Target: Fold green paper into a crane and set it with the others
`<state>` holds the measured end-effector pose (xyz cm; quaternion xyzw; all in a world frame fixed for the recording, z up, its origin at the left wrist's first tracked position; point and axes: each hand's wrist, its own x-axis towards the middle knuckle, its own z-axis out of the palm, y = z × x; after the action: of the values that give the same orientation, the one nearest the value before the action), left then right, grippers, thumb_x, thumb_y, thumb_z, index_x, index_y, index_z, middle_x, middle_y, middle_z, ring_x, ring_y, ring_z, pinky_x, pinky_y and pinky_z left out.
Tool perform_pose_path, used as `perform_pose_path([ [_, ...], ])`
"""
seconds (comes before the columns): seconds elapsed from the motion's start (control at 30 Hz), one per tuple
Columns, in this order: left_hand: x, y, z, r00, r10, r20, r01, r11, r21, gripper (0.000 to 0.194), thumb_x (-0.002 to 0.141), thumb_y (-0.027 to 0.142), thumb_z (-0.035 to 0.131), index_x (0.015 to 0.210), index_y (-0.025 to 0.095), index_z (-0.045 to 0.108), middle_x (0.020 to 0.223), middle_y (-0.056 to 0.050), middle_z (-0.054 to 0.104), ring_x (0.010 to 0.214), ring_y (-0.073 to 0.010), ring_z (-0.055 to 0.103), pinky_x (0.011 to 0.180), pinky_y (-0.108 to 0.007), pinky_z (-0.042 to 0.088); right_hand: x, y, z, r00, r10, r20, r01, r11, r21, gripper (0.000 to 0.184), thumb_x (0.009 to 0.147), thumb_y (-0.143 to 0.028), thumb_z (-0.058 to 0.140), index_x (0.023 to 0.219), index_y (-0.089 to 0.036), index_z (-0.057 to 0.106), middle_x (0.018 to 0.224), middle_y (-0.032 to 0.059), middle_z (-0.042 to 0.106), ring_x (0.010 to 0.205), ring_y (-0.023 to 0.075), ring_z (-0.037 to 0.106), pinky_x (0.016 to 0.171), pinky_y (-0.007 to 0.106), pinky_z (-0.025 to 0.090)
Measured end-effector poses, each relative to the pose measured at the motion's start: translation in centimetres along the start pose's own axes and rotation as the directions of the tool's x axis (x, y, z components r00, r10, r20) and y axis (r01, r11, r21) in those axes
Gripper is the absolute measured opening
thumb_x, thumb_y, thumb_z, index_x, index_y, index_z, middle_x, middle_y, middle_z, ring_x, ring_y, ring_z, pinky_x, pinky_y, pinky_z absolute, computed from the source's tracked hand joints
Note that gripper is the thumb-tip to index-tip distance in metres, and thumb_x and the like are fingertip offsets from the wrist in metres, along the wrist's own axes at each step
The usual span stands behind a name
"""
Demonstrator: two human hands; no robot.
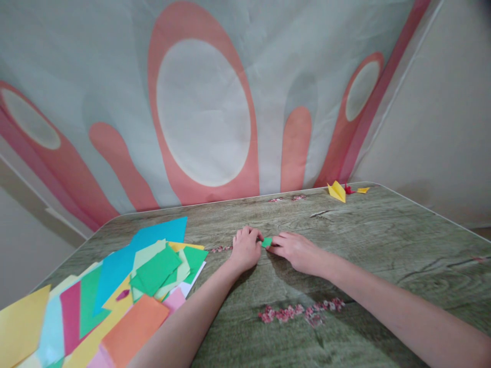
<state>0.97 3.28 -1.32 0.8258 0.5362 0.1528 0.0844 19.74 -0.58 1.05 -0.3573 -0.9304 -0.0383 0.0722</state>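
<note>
A small green folded paper piece [267, 242] lies on the wood-pattern table [383, 240], pinched between both hands. My left hand [245, 248] is curled closed with its fingertips on the left side of the piece. My right hand [297, 250] has its fingers pressed together on the right side of the piece. Most of the green paper is hidden under the fingers.
A loose pile of coloured paper sheets [115, 291] covers the table's near left. Folded yellow [337, 191] and red [348, 189] paper pieces sit at the far right edge. A patterned cloth [203, 112] hangs behind the table. Pink flower marks [299, 312] show on the tabletop.
</note>
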Motion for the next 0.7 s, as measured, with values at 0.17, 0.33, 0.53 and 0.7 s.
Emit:
perform_pose_path([
  [0.17,-0.1,0.3,-0.4,0.999,-0.041,0.013,0.041,0.999,0.002,0.017,0.079,0.022,0.048,0.094,0.026,0.054,0.106,-0.003,0.05,0.1,-0.0215,0.044,0.083,-0.035,0.036,0.1,0.1,0.0,1.0,-0.004,0.005,0.004,1.0,0.016,0.031,0.09,-0.015,0.038,0.112,-0.019,0.059,0.096,0.0083,0.058,0.087,0.0196,0.047,0.077,0.032,0.041],
  [0.33,-0.1,0.5,-0.7,0.996,-0.08,0.024,0.08,0.997,0.011,0.02,0.079,0.024,0.05,0.099,0.026,0.052,0.11,-0.004,0.049,0.103,-0.0225,0.043,0.083,-0.035,0.036,-0.1,0.5,0.2,1.0,-0.017,-0.012,0.018,0.999,0.049,0.031,0.091,-0.018,0.037,0.113,-0.019,0.059,0.098,0.0077,0.058,0.086,0.019,0.047,0.075,0.032,0.041],
  [0.53,-0.3,0.4,-0.6,0.998,-0.066,0.012,0.066,0.998,0.003,0.02,0.08,0.024,0.05,0.1,0.026,0.051,0.111,-0.004,0.049,0.104,-0.0228,0.043,0.084,-0.037,0.035,-0.4,1.2,0.5,0.999,-0.042,-0.032,0.045,0.994,0.097,0.031,0.092,-0.019,0.037,0.11,-0.021,0.062,0.101,0.0067,0.059,0.087,0.018,0.048,0.075,0.03,0.041],
  [0.7,-0.3,0.5,-0.6,0.997,-0.07,0.018,0.07,0.998,0.008,0.021,0.08,0.024,0.052,0.101,0.026,0.051,0.112,-0.004,0.048,0.105,-0.0229,0.043,0.085,-0.037,0.035,-0.4,1.3,0.4,0.998,-0.046,-0.043,0.05,0.993,0.107,0.03,0.092,-0.02,0.038,0.108,-0.021,0.063,0.1,0.0062,0.06,0.088,0.0179,0.049,0.074,0.03,0.041],
])
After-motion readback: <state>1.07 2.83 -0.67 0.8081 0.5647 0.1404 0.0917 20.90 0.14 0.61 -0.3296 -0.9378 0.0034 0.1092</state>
